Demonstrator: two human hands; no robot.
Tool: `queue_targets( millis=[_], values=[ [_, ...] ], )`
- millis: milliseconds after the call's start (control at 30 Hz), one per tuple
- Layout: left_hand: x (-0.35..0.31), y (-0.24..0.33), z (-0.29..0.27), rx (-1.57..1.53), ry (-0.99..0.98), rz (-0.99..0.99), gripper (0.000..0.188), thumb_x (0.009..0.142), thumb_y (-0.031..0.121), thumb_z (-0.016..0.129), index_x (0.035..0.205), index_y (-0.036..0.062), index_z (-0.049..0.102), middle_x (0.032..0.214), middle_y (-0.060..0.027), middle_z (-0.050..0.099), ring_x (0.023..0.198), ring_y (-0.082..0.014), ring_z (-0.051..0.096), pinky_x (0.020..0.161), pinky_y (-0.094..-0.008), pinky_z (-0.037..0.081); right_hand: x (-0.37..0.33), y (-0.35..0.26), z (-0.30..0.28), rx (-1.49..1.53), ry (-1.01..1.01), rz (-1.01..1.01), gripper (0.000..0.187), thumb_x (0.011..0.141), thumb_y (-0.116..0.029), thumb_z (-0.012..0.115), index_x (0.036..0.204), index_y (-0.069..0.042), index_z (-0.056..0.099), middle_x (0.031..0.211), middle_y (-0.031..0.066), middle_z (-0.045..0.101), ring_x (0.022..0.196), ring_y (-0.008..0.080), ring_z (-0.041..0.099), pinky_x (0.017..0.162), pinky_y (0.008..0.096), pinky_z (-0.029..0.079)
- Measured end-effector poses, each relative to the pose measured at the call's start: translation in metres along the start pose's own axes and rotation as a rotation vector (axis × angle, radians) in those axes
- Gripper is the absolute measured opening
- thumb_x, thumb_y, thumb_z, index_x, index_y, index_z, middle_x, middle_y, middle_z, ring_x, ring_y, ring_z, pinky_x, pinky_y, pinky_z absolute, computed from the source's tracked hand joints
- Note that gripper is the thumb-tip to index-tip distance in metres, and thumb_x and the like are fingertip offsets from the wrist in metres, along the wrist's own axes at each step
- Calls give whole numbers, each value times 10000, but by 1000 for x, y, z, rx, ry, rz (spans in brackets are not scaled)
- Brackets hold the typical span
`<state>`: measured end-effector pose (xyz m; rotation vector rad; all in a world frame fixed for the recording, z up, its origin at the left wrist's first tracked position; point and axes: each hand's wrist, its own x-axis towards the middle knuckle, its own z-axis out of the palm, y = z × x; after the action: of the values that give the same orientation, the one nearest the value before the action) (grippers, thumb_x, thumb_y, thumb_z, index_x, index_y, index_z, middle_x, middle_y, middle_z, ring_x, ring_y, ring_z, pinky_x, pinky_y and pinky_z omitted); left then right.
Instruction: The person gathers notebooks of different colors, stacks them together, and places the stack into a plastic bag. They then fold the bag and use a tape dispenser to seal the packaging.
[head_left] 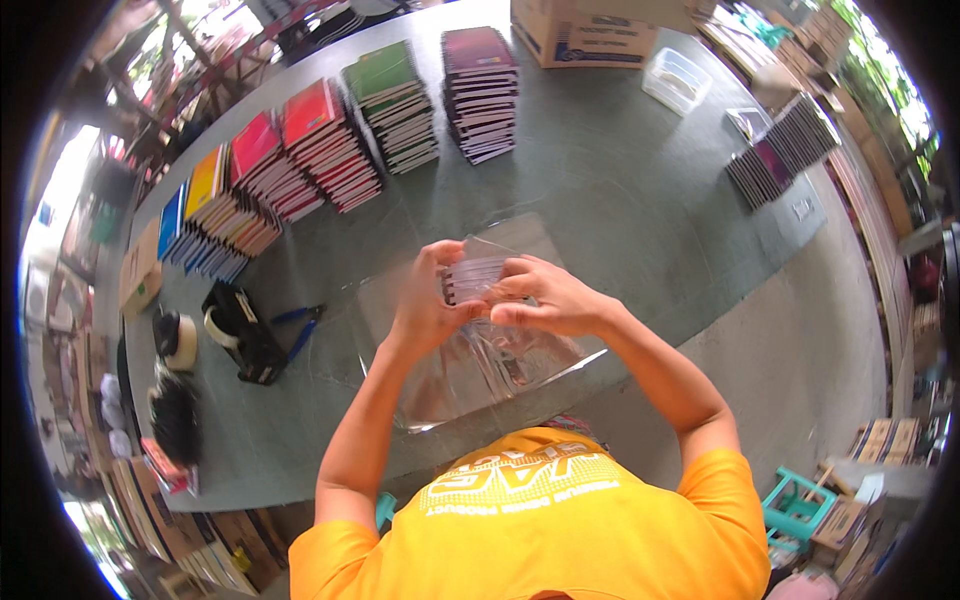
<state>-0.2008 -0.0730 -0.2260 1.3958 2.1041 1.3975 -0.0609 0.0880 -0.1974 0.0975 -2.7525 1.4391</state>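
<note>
Over the middle of the table, a small stack of spiral notebooks (pixel 474 277) is between my two hands, with clear plastic around it. My left hand (pixel 428 298) grips the stack along its bound left side, fingers curled over the far edge and slightly blurred. My right hand (pixel 548 296) closes on the right side, fingers bent over the top and thumb towards the near edge. Underneath, clear plastic bags (pixel 450 385) lie flat and shiny on the table. My hands cover part of the notebooks' lower side.
Stacks of green notebooks (pixel 398 108), red notebooks (pixel 330 145) and other colours line the table's far left. A black tape dispenser (pixel 243 332) and blue-handled pliers (pixel 300 333) lie to the left. Far right are a cardboard box (pixel 585 35), a clear plastic tub (pixel 676 82) and dark notebook stacks (pixel 783 152).
</note>
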Motion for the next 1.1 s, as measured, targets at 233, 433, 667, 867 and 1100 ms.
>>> queue_targets(
  millis=[233,433,667,867,1100],
  values=[
    [29,13,-12,-99,-244,-181,453,626,133,793,1008,17,578,814,-84,600,865,-194,583,758,-308,477,8,18,-2,32,320,185,512,634,-156,785,1090,-37,585,951,90,574,932,251,540,816,355,439],
    [24,23,-9,444,-287,227,253,733,106,681,960,10,622,830,-109,602,717,-282,554,664,-374,480,25,8,-2,-256,256,-37,238,652,-72,675,880,-26,627,879,92,556,920,255,529,795,350,440],
    [-10,46,-7,669,-131,398,290,678,142,659,947,34,647,897,-48,603,868,-235,542,782,-353,425,-20,-17,12,-783,105,-118,359,755,-54,532,1106,19,555,1173,124,520,1173,289,452,985,381,361],
    [-41,11,17,671,138,499,293,647,161,650,917,44,655,962,-36,611,951,-215,536,807,-370,400,-6,0,25,-388,294,-214,346,809,-75,577,1154,-44,587,1290,106,515,1246,272,436,1056,421,301],
    [-52,11,8,553,266,489,207,711,123,654,905,59,620,952,-58,601,927,-227,542,797,-381,391,-7,22,42,-470,343,-297,275,807,-18,577,1072,-43,645,1216,109,577,1210,283,483,1038,424,328]
  ],
)
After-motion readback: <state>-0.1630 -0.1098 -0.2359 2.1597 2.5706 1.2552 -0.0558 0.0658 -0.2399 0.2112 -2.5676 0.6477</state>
